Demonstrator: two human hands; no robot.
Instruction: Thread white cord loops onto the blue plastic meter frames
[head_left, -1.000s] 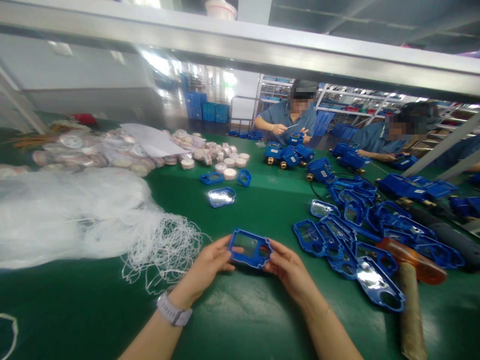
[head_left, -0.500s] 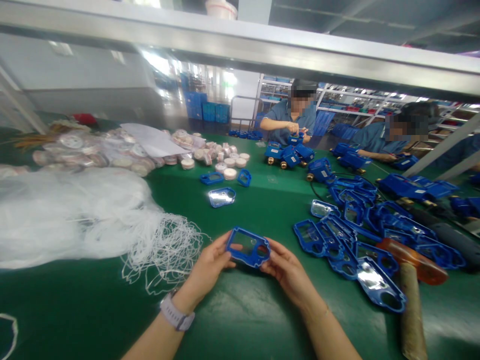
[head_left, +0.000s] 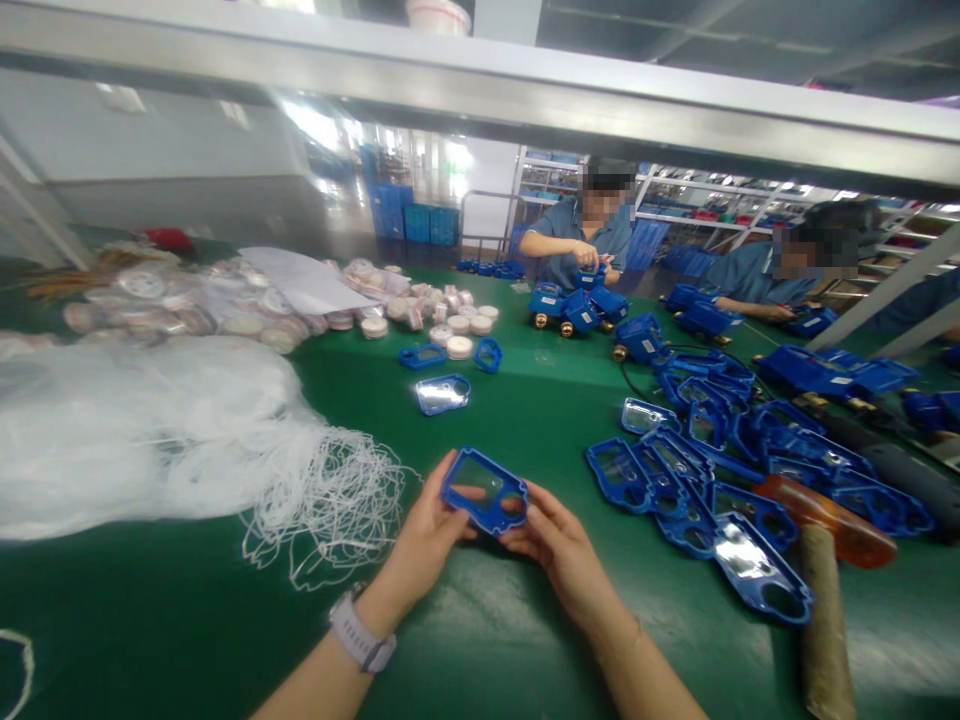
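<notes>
Between my two hands is a blue plastic cover frame [head_left: 459, 503] with a clear window and a round hole, tilted and held above the green table. My left hand [head_left: 425, 530] grips its left end, thumb in front and fingers partly seen through the window. At its right end, by the round hole, my right hand [head_left: 559, 545] closes on the edge. A similar cover with a shiny window [head_left: 443, 395] lies beyond my hands. To the right spreads a pile of the same blue covers [head_left: 664, 480].
A mallet [head_left: 825, 525] lies at the right. White strings [head_left: 337, 500] and plastic bags [head_left: 150, 430] cover the left side. White tape rolls [head_left: 459, 347] and blue valve units [head_left: 581, 310] stand farther back. Two people work opposite, under a metal beam [head_left: 480, 90].
Both hands have shifted the blue cover frame slightly left and turned it, so its right end dips lower. The things on the table have stayed put.
</notes>
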